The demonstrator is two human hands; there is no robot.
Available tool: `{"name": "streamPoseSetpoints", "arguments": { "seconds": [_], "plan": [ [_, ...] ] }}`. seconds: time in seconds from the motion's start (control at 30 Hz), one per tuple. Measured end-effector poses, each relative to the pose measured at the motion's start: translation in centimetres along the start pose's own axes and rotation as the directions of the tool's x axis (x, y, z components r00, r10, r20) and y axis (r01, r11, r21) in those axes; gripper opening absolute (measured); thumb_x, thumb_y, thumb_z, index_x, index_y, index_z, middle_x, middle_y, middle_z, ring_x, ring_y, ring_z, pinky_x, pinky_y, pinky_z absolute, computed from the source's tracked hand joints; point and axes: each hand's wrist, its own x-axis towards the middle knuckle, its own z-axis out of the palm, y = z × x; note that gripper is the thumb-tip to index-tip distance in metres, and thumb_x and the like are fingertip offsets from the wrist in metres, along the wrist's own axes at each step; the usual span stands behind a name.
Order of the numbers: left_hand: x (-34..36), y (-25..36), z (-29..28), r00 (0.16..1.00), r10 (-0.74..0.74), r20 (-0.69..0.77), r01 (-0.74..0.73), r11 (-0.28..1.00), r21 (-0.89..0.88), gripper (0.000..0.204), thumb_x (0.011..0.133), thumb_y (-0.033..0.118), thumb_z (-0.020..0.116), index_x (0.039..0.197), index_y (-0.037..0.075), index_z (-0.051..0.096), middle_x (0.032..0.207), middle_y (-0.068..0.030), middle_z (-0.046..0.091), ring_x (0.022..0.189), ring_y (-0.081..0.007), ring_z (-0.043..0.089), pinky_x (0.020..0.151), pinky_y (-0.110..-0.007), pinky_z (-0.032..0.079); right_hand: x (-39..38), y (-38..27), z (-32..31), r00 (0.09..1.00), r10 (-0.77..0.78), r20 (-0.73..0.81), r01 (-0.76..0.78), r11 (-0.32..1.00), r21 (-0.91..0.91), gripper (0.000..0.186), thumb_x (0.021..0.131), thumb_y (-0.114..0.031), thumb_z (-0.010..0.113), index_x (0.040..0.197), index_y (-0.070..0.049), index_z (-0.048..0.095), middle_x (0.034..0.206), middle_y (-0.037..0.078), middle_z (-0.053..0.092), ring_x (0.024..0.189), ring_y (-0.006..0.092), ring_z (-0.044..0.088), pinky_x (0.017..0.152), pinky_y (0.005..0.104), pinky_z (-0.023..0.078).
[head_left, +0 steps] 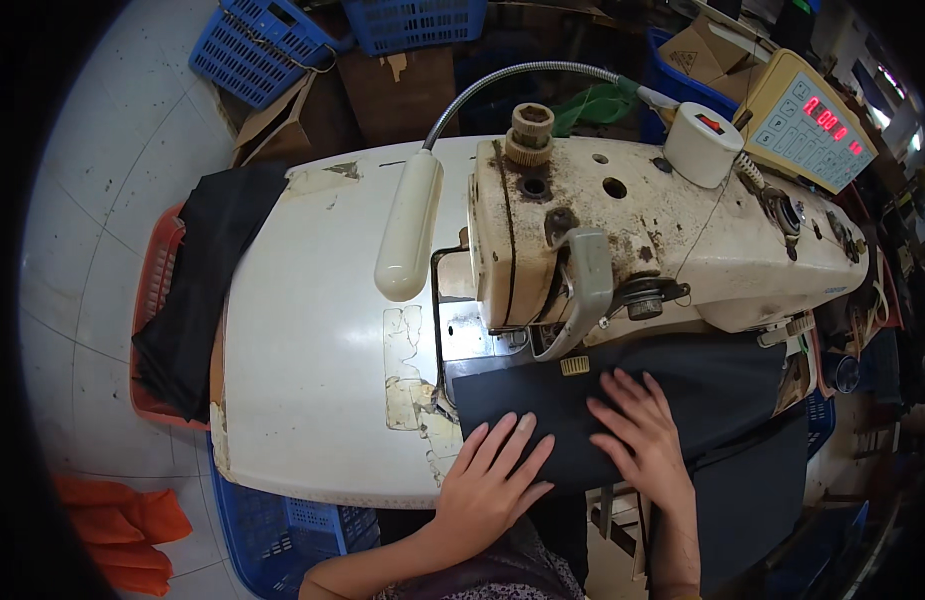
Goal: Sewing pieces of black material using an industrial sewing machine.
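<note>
A piece of black fabric lies on the sewing machine's bed, its left end beside the metal needle plate. My left hand rests flat on the fabric's near left corner, fingers spread. Farther right, my right hand lies on the same cloth with its fingers apart. Above both hands stands the worn cream sewing machine, with a grey curved lever at its front. The needle and presser foot are mostly hidden behind the machine head.
A white lamp on a bendable neck hangs over the white tabletop. Black cloth drapes over a red basket at left. Blue baskets stand behind, another blue basket below. A control panel is at back right.
</note>
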Motion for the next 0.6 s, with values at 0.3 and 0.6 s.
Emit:
{"name": "streamPoseSetpoints", "arguments": {
  "seconds": [0.3,0.6],
  "plan": [
    [1.5,-1.5,-1.3,0.998,0.053,-0.023,-0.053,0.999,-0.005,0.05,0.082,0.025,0.074,0.125,0.005,0.06,0.129,-0.0148,0.058,0.119,-0.031,0.055,0.1,-0.042,0.042,7.0,-0.4,6.2,0.996,-0.088,-0.002,0.084,0.951,0.298,0.028,0.085,-0.014,0.071,0.111,-0.005,0.066,0.108,0.017,0.058,0.104,0.041,0.055,0.092,0.0501,0.044],
    [6.2,-8.4,-4.2,0.993,-0.12,-0.007,0.118,0.986,-0.116,0.025,0.08,0.007,0.073,0.102,0.001,0.062,0.101,-0.0134,0.058,0.097,-0.0306,0.056,0.083,-0.04,0.045,7.5,-0.9,6.7,0.984,-0.112,-0.137,0.136,0.975,0.174,0.032,0.09,-0.015,0.067,0.122,-0.012,0.063,0.121,0.021,0.061,0.112,0.0416,0.058,0.095,0.0479,0.046]
  ]
}}
